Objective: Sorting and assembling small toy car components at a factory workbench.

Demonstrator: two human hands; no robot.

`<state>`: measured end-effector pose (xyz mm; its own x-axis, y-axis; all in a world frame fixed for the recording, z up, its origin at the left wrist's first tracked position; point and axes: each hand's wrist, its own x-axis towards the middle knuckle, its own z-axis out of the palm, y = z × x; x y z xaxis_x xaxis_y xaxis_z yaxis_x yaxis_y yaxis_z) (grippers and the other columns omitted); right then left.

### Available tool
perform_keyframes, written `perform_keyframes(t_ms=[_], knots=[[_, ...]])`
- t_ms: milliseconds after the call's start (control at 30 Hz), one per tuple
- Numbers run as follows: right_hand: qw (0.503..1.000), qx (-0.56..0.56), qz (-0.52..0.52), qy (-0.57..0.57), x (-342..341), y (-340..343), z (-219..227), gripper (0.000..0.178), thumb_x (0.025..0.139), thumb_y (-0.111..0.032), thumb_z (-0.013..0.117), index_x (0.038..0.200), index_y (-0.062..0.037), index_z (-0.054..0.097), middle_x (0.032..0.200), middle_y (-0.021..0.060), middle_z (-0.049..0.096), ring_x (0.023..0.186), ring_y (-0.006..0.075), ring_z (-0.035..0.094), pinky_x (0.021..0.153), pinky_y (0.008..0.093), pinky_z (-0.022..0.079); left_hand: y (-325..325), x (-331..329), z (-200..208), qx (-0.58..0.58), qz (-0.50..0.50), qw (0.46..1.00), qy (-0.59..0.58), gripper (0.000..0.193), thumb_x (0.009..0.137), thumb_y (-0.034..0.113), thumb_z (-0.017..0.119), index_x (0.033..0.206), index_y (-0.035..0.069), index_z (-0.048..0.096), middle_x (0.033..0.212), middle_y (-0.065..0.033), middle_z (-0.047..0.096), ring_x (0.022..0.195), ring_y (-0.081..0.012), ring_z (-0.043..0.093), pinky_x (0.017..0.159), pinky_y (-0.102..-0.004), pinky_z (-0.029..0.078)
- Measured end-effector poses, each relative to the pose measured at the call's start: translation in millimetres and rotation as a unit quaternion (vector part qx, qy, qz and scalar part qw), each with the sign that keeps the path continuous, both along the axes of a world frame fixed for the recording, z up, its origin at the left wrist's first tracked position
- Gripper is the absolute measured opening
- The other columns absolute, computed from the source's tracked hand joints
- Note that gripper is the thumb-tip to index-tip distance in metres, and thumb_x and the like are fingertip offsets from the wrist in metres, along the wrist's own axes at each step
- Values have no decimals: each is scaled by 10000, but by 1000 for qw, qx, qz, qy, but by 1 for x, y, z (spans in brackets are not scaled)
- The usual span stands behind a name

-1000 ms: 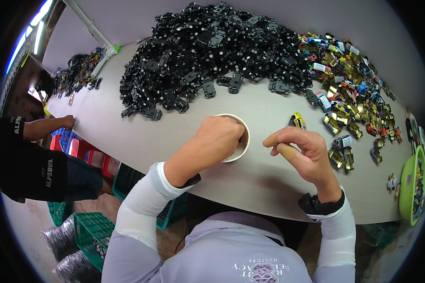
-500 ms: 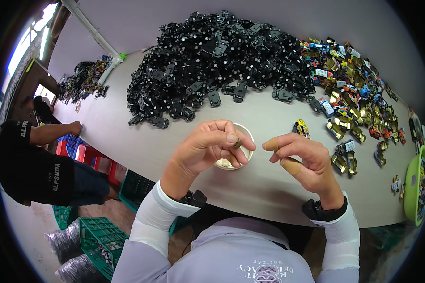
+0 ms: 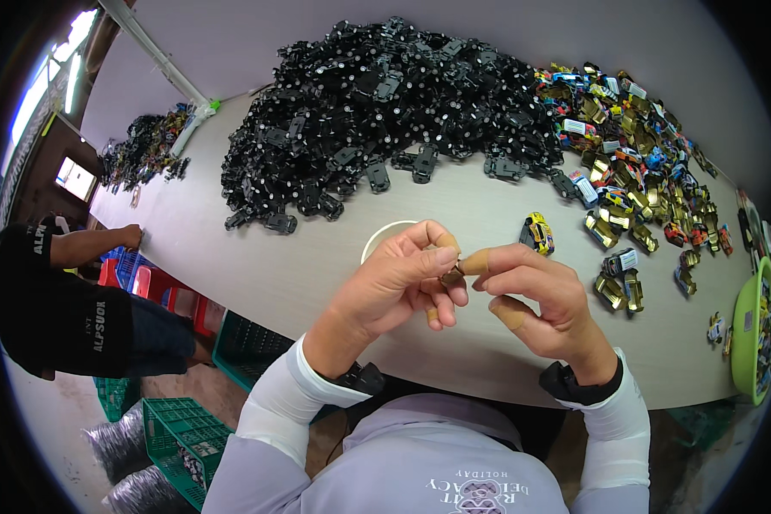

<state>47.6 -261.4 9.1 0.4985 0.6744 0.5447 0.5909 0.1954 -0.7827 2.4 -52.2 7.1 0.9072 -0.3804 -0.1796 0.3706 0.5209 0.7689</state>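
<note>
"Left hand (image 3: pixel 398 278) first: how does it stand?"

"Thumb and fingers are pinched on a small brassy part (image 3: pixel 451 277), perhaps to steady it; the right hand (image 3: pixel 544 304) has thumb and fingers apart. Whether its forefinger touches, I can't tell."

"Where's that part?"

"Above the surface (image 3: pixel 317 265), nearer its near edge, beside the white cup (image 3: pixel 375 240), probably kept close for reach."

"Counts?"

"One part visible, one cup, one yellow toy car (image 3: pixel 537 234) standing alone, one green basin (image 3: pixel 743 364) by the right edge. Black chassis (image 3: pixel 385 111), heaped toward the far edge: uncountable."
</note>
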Motion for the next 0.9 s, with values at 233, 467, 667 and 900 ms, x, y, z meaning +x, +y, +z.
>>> perform_keyframes(t_ms=[233,467,667,900], knots=[[998,0,8,66,2,0,-7,191,760,64,568,937,8,607,1036,125,618,901,202,598,702,281,481,-12,-5,-3,61,101,992,-40,212,931,245,538,903,41,486,734,-153,641,540,-198,641,449,-270,517],[983,7,34,178,2,-1,-15,213,798,7,571,1003,-18,622,1165,134,603,1027,208,568,756,277,449,-14,-10,-3,72,165,979,-98,194,955,211,485,904,25,478,807,-193,655,576,-196,652,477,-259,526],[979,12,53,197,2,0,-14,239,791,19,570,1021,-28,618,1182,147,595,1060,226,561,780,294,453,-10,-14,-5,108,163,967,-166,146,955,161,464,958,16,463,872,-212,656,656,-183,662,549,-260,542],[984,26,85,157,4,-1,-16,194,792,-30,599,985,-32,622,1181,174,591,1045,278,567,875,365,434,-12,-22,-4,169,166,946,-220,234,890,46,560,1092,-7,454,975,-146,619,796,-165,645,675,-262,545]])
